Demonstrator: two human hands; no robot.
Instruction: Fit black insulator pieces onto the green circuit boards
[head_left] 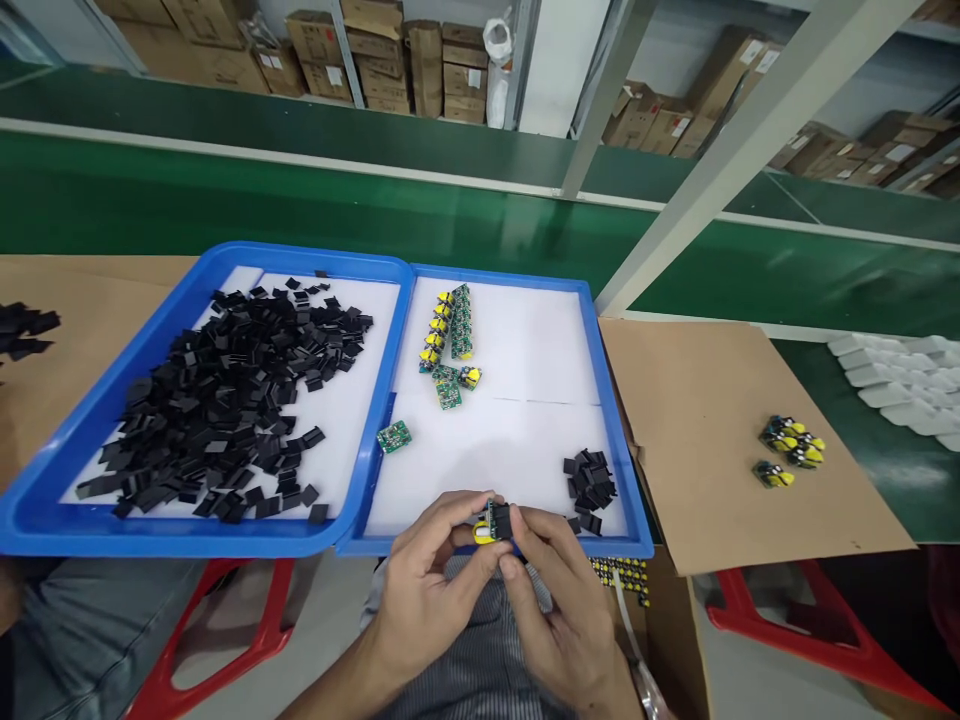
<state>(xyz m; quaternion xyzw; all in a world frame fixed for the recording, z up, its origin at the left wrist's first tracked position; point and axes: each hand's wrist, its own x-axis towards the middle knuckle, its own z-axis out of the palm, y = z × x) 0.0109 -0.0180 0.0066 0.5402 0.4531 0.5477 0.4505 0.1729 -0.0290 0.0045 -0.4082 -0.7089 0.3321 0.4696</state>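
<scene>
My left hand (429, 570) is closed on a small circuit board (484, 528) with a yellow-wrapped component, just over the front rim of the right tray. Fingertips of my right hand (561, 605) pinch a thin black square piece (500, 520) against that board; whether it is stuck on, I cannot tell. Beside my right hand in the tray lies a small pile of black pieces (591, 482). A lone green board (394, 436) rests by the tray's left rim. Farther back are a row of boards with yellow components (437, 332) and a row of green boards (462, 322).
A blue tray (225, 540) at left carries a large heap of black pieces (225, 400). Boards with yellow parts (793, 442) sit on cardboard (697, 430) at right, near white trays (900, 385). A slanted white post (720, 190) rises behind. More boards (626, 575) lie below.
</scene>
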